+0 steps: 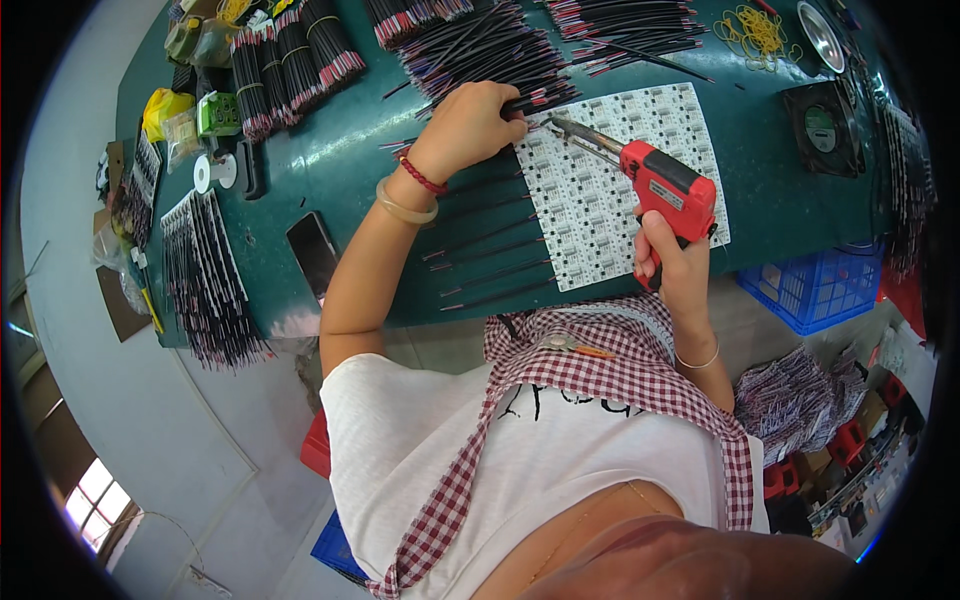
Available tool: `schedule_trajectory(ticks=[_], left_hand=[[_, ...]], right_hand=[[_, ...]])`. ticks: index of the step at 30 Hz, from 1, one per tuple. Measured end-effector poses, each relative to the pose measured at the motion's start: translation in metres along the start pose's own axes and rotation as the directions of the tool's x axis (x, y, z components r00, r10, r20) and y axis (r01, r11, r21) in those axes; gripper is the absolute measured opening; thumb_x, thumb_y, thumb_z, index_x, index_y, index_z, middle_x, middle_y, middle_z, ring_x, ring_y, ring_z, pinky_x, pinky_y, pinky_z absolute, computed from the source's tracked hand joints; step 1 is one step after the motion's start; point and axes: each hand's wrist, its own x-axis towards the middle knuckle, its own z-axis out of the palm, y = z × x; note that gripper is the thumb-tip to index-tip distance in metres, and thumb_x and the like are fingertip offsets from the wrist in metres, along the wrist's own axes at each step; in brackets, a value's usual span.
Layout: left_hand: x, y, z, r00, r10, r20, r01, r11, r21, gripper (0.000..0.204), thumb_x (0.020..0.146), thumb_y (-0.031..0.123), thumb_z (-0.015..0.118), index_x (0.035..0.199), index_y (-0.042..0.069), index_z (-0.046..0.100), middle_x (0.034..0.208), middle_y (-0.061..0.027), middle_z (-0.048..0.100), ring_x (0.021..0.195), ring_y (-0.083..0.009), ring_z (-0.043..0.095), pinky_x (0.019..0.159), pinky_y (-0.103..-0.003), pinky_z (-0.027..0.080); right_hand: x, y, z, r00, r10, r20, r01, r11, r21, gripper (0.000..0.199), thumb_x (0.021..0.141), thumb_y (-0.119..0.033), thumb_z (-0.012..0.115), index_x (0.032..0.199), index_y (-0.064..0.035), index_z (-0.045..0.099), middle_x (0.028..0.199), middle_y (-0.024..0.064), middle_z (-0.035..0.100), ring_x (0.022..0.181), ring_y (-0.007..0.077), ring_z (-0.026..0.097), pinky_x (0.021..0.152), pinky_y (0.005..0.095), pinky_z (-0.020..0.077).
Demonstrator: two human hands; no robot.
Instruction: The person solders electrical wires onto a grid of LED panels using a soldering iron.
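A white panel of small circuit boards [580, 225] lies on the green table, with several black wires [490, 232] reaching out from its left edge. My left hand [468, 125] is closed at the panel's far left corner, its fingertips pinching a thin black wire whose end is mostly hidden. A red and black soldering gun [668, 182] is gripped in my right hand [676, 258], fingers wrapped round its handle. The gun's tip points left, close to my left fingertips at the panel's edge; whether it touches the wire I cannot tell.
Loose black wires [490, 55] are heaped beyond the panel, with tied bundles [290, 70] farther left. A phone [313, 250], a white spool [213, 172] and wired strips [205, 265] lie left. A black fan [822, 128] and yellow rubber bands [757, 36] sit right. Below stands a blue crate [815, 290].
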Motion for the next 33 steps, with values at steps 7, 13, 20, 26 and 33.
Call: schedule_trajectory(ticks=[7, 13, 20, 26, 33], left_hand=[[-0.001, 0.001, 0.003, 1.000, -0.030, -0.002, 0.030, 0.999, 0.031, 0.021, 0.074, 0.017, 0.062, 0.079, -0.003, 0.062, 0.069, -0.0218, 0.060, 0.066, -0.0386, 0.057, 0.064, -0.043, 0.046], [-0.003, 0.003, 0.002, 0.999, -0.046, -0.004, 0.046, 0.997, 0.056, 0.019, 0.075, 0.018, 0.061, 0.079, -0.001, 0.062, 0.071, -0.0217, 0.061, 0.071, -0.0397, 0.060, 0.067, -0.044, 0.048], [-0.004, 0.003, 0.005, 0.999, -0.035, -0.026, 0.037, 0.996, 0.084, 0.019, 0.075, 0.018, 0.062, 0.078, -0.001, 0.062, 0.071, -0.0213, 0.061, 0.071, -0.0396, 0.059, 0.067, -0.044, 0.048], [-0.004, 0.001, 0.005, 0.999, -0.016, -0.042, 0.017, 0.999, 0.043, 0.021, 0.074, 0.017, 0.062, 0.081, -0.002, 0.063, 0.065, -0.0209, 0.057, 0.061, -0.0368, 0.054, 0.061, -0.041, 0.044], [-0.006, 0.002, 0.006, 0.999, -0.001, -0.049, 0.003, 0.999, 0.036, 0.021, 0.073, 0.017, 0.063, 0.084, -0.001, 0.065, 0.067, -0.0201, 0.059, 0.062, -0.0353, 0.055, 0.061, -0.040, 0.045]], right_hand=[[-0.004, 0.003, -0.002, 1.000, 0.013, 0.020, -0.011, 0.996, -0.087, 0.019, 0.091, -0.016, 0.055, 0.097, 0.0024, 0.056, 0.057, 0.0024, 0.051, 0.044, 0.0067, 0.045, 0.042, 0.0215, 0.0376], [-0.006, 0.000, -0.001, 1.000, -0.002, 0.018, 0.003, 0.997, -0.074, 0.023, 0.092, -0.016, 0.054, 0.104, 0.0036, 0.056, 0.058, 0.0018, 0.051, 0.045, 0.0061, 0.044, 0.042, 0.0213, 0.0372], [-0.005, 0.006, -0.002, 1.000, 0.016, 0.009, -0.015, 0.992, -0.129, 0.020, 0.092, -0.015, 0.054, 0.099, 0.0033, 0.057, 0.057, 0.0020, 0.051, 0.045, 0.0061, 0.044, 0.043, 0.0218, 0.0379], [-0.006, 0.009, -0.005, 0.999, -0.015, 0.032, 0.020, 0.988, -0.151, 0.018, 0.092, -0.015, 0.054, 0.087, 0.0015, 0.058, 0.057, 0.0020, 0.051, 0.045, 0.0066, 0.045, 0.043, 0.0222, 0.0383], [-0.010, 0.010, -0.002, 1.000, 0.012, -0.013, -0.014, 0.987, -0.159, 0.018, 0.091, -0.016, 0.054, 0.087, 0.0011, 0.058, 0.057, 0.0019, 0.051, 0.045, 0.0067, 0.046, 0.043, 0.0220, 0.0381]])
